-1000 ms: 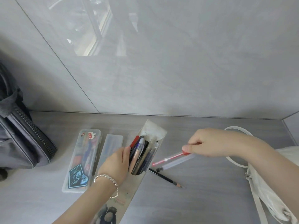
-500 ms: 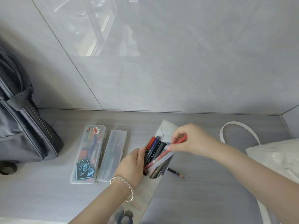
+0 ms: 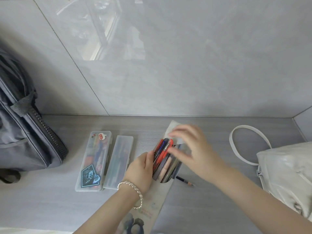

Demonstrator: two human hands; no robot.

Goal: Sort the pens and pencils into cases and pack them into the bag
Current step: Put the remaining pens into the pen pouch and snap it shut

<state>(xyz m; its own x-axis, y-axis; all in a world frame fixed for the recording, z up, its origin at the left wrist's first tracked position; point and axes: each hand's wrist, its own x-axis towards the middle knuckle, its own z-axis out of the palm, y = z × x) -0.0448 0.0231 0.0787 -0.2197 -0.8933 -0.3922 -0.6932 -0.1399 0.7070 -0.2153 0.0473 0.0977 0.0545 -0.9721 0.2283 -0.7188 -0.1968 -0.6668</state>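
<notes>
Partly under right hand (image 3: 192, 149), pens (image 3: 162, 157)

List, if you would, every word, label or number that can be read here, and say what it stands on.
No text here is legible.
Dark pentagon sticker on the clear plastic pencil case: teal drawing, any lettering too blurred.
Red round label on that case: pale marks, too small to read.
Faint coloured print on the beige paper pen pouch: blurred, unreadable.
</notes>
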